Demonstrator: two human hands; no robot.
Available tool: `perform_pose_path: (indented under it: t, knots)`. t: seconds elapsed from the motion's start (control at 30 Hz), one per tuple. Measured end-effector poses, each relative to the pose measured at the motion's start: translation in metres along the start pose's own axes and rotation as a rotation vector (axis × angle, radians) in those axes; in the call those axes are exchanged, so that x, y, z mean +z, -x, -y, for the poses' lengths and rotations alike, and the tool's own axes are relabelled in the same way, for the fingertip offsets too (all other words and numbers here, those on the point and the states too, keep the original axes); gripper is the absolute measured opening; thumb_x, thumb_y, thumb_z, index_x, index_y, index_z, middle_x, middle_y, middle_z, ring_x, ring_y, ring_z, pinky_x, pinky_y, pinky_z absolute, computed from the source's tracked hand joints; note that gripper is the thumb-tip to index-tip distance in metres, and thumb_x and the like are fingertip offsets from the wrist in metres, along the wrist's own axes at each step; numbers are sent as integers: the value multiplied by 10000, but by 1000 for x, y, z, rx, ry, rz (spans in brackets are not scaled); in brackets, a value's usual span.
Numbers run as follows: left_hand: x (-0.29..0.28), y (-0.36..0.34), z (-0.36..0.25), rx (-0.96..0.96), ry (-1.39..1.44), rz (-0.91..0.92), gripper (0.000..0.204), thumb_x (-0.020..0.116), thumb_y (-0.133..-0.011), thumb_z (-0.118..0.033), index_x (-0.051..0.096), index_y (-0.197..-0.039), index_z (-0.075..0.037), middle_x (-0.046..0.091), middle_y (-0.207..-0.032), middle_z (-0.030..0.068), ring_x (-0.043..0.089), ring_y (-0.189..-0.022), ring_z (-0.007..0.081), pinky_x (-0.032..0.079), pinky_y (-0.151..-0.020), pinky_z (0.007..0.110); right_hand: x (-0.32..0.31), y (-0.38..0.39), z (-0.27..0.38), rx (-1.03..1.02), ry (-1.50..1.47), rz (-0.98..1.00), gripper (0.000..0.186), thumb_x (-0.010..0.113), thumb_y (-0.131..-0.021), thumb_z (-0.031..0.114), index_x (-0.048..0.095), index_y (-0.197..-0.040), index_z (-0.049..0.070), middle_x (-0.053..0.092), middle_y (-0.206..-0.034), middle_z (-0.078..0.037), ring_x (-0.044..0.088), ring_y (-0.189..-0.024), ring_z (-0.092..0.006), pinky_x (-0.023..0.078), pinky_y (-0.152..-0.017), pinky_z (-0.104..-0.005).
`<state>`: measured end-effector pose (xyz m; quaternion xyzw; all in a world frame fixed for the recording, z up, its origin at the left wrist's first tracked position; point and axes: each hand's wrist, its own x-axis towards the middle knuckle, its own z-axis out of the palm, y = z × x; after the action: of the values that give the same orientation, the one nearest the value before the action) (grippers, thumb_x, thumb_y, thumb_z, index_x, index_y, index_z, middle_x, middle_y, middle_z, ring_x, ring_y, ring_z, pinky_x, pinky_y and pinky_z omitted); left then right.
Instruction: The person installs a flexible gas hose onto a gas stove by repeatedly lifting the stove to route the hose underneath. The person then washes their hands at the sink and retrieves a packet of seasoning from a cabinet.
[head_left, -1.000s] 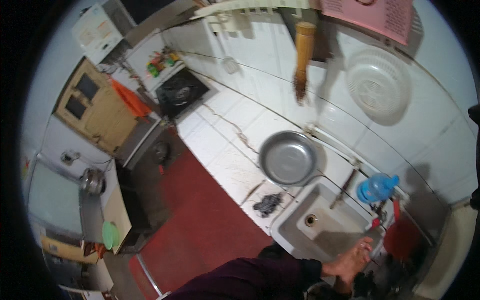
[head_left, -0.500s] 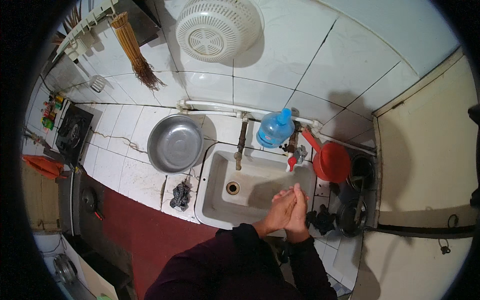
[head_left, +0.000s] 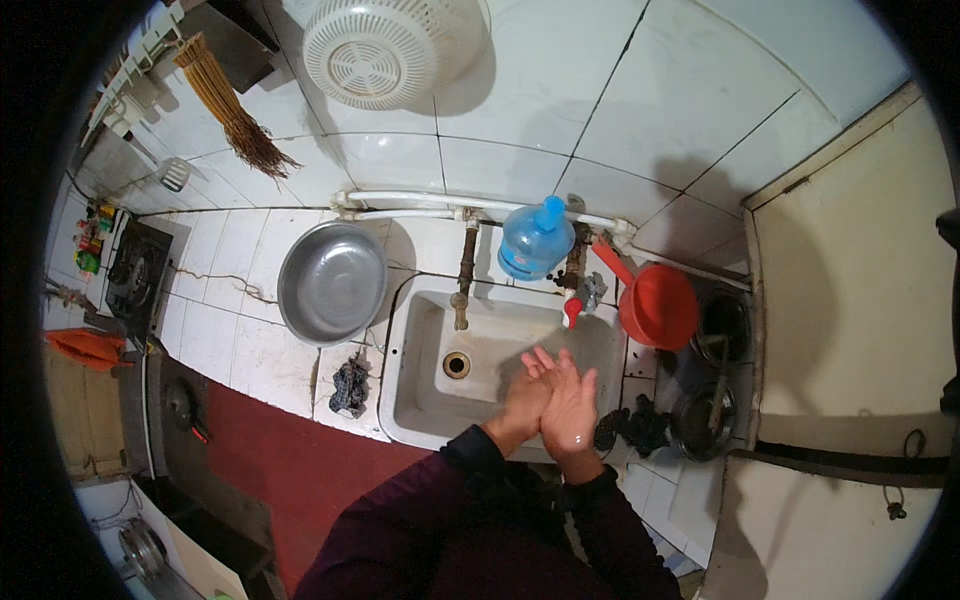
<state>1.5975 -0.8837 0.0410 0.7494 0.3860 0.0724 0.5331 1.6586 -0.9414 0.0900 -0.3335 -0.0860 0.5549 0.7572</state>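
Over the front right part of the white sink [head_left: 425, 410], my left hand [head_left: 521, 402] and my right hand [head_left: 569, 408] rest against each other. The right palm faces up with a wet glint near its wrist. Fingers on both hands are stretched out, and neither hand holds anything. The left hand lies partly behind the right one, so some of its palm is hidden. Beyond them, a tap with a red handle [head_left: 571, 312] points over the basin. An older brown metal tap [head_left: 465, 270] stands further left, above the drain hole [head_left: 456, 365].
A grey metal basin [head_left: 332, 285] and a dark crumpled cloth [head_left: 349, 386] lie left of the sink. Behind it stands a blue plastic bottle [head_left: 537, 240]. At right are a red dipper [head_left: 659, 306], dark rags [head_left: 641, 425] and dark pans [head_left: 703, 420]. A white colander [head_left: 370, 60] hangs above.
My hands have shifted slightly left and opened from clasped palms, so the right palm now shows. The view has turned a little, moving the surroundings leftward.
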Motion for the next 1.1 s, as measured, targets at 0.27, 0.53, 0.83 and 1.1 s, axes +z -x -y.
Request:
perform_pose_path:
  t: [0.27, 0.53, 0.83, 1.1]
  knots:
    - [20, -4, 9, -373, 1883, 175, 318, 592, -1042, -359, 592, -1200, -83, 663, -1084, 93, 651, -978, 231, 548, -899, 385, -23, -3, -1, 10, -534, 112, 984, 223, -1044, 661, 189, -1516, -202, 162, -1650, -286, 150, -1551, -363, 91, -1288, -437]
    - [46, -16, 57, -178, 1980, 455, 532, 359, -1090, -509, 522, -1323, -60, 633, -1243, 120, 638, -1096, 308, 525, -969, 468, -77, -15, -18, -275, 1309, 162, 429, 523, -1043, 280, 535, -1387, 25, 455, -1491, -176, 377, -1407, -366, 288, -1186, -492]
    - [31, -33, 40, -423, 1711, -4, 632, 317, -1078, -556, 521, -1420, -65, 595, -1408, 113, 538, -1325, 295, 390, -1153, 440, -116, -40, -49, -273, 1504, 240, 476, 540, -1008, 212, 365, -1430, 77, 199, -1511, -148, 153, -1416, -397, 170, -1183, -538]
    - [54, -45, 94, -289, 2110, 329, 582, 330, -1085, -503, 529, -1403, -58, 584, -1415, 107, 538, -1312, 302, 362, -1172, 447, -129, -49, -53, -376, 1621, 297, 254, 574, -941, 232, 639, -1041, 8, 646, -1142, -201, 576, -1133, -412, 432, -996, -530]
